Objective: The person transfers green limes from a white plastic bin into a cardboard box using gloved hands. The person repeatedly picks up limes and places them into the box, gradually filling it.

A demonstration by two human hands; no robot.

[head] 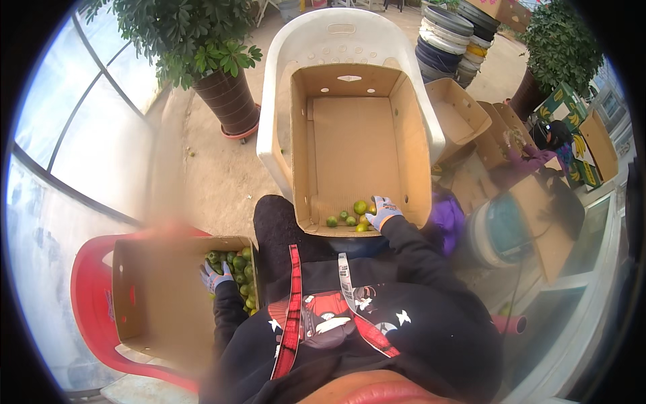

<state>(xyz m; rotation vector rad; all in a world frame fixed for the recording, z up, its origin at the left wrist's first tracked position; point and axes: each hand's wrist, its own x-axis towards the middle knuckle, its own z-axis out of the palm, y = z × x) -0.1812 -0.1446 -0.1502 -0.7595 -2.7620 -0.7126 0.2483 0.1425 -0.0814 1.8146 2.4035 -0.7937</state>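
Both hands wear grey gloves with orange-edged cuffs. My left hand [216, 276] rests, fingers downward, on green citrus fruits [239, 263] heaped along the near side of a cardboard box [164, 298]. That box stands on a red plastic chair [88, 303] to my left. My right hand [384, 209] reaches into the near right corner of another cardboard box [353, 146], on a white plastic chair [343, 35] before me. Several loose green and yellowish citrus fruits [360, 207] lie there, and its fingertips are against a yellowish one. Whether either hand grips a fruit is hidden.
A potted shrub [225, 101] stands at the far left. Stacked buckets [444, 40] and more cardboard boxes [458, 113] are at the right. Another person [535, 156] in purple sits among boxes. A white bucket [489, 232] is nearer, by a glazed frame [570, 272].
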